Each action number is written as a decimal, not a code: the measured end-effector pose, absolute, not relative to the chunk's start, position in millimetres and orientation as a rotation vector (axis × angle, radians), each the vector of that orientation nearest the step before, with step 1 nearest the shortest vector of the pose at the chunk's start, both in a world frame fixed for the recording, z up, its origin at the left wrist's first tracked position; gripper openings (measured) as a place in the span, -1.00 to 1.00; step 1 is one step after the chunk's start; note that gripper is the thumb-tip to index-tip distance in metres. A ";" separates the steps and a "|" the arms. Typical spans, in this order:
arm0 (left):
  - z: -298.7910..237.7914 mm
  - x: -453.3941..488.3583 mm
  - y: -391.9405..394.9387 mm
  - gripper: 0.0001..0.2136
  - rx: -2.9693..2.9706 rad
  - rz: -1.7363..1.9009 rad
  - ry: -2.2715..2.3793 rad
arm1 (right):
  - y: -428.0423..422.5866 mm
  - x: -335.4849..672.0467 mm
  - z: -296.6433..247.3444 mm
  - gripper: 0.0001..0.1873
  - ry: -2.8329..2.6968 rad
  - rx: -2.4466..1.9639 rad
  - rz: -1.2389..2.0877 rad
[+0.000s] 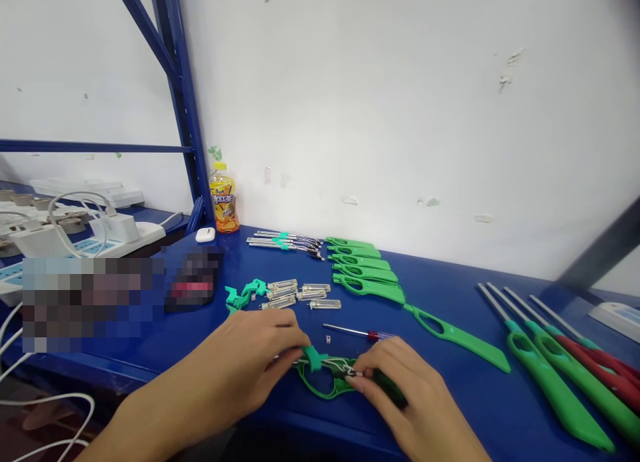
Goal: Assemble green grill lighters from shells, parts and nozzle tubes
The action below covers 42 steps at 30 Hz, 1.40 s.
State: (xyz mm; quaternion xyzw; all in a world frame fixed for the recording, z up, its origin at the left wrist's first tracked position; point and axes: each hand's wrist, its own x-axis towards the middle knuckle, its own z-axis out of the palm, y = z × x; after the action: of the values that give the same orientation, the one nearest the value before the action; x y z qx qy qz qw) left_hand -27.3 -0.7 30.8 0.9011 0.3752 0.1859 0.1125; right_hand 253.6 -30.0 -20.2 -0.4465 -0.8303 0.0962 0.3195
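Observation:
On the blue table before me lies a green lighter shell half (320,393) with a looped trigger guard. My left hand (265,355) is closed in a pinch on a thin metal rod beside a teal trigger piece (314,359), over the shell's front end. White wires (340,363) run from there toward my right hand (395,382). Its thumb and forefinger pinch a small dark igniter part (345,374) at the wire ends; the fingers partly hide it. Behind the hands lie a screwdriver (350,331) and a tiny white piece (328,340).
Several clear fuel tanks (283,293) and teal triggers (245,295) lie ahead, before wired metal rods (280,243). Green shell halves (367,285) line the back. Finished-looking long lighters (555,382) lie right. A drink bottle (224,202) and white earbud case (205,235) stand back left.

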 end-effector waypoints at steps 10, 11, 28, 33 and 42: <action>24.0 -11.4 -23.1 -0.78 2.674 0.321 1.166 | -33.8 251.2 -18.0 -0.87 -2.192 -1.217 0.281; 23.9 -11.1 -23.0 -0.77 2.677 0.312 1.159 | -34.1 251.1 -17.8 -0.88 -2.190 -1.219 0.284; 23.7 -13.7 -17.2 -0.75 2.730 0.310 1.221 | -34.8 250.1 -20.6 -0.88 -2.163 -1.244 0.366; 20.8 -7.4 -16.5 -0.77 2.723 0.358 1.215 | -35.8 249.5 -19.2 -0.88 -2.161 -1.244 0.396; 14.9 -1.6 -17.7 -0.79 2.683 0.354 1.245 | -35.8 251.1 -18.9 -0.89 -2.122 -1.203 0.427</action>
State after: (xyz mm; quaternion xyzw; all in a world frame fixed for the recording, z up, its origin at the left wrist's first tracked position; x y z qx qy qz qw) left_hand -1.6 -17.7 14.9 0.8977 0.4165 0.1183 0.0816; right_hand 251.1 -35.8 -18.9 -0.4590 -0.8099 0.1632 0.3266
